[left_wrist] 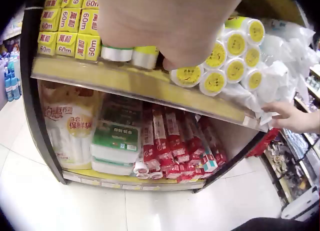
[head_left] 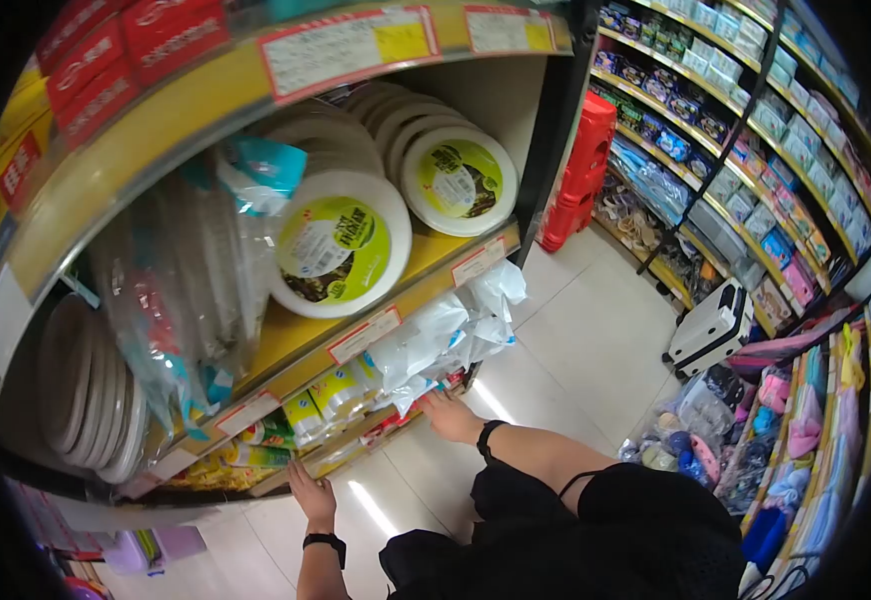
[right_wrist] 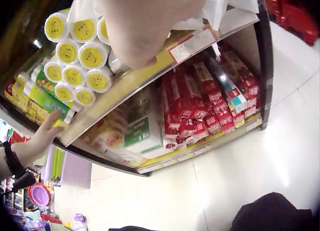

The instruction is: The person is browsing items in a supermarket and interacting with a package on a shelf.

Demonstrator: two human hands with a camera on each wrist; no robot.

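My left hand (head_left: 313, 497) is at the front edge of a lower shelf, fingers extended toward green and yellow packs (head_left: 261, 456). In the right wrist view, the same left hand (right_wrist: 36, 147) reaches to the shelf lip beside stacked white rolls with yellow ends (right_wrist: 74, 75). My right hand (head_left: 453, 418) lies farther along that shelf, at its far corner below white plastic bags (head_left: 436, 335). From the left wrist view, the right hand's (left_wrist: 292, 118) fingers meet the shelf edge and the hanging white plastic, lightly bent. Neither hand visibly grips an item.
Wrapped paper plates (head_left: 346, 245) stand on the shelf above. Below the rolls sit red boxes (left_wrist: 167, 141), green-labelled containers (left_wrist: 117, 136) and a bag pack (left_wrist: 70, 126). A white suitcase (head_left: 711, 325) and bagged goods (head_left: 696, 430) stand across the tiled aisle (head_left: 596, 340).
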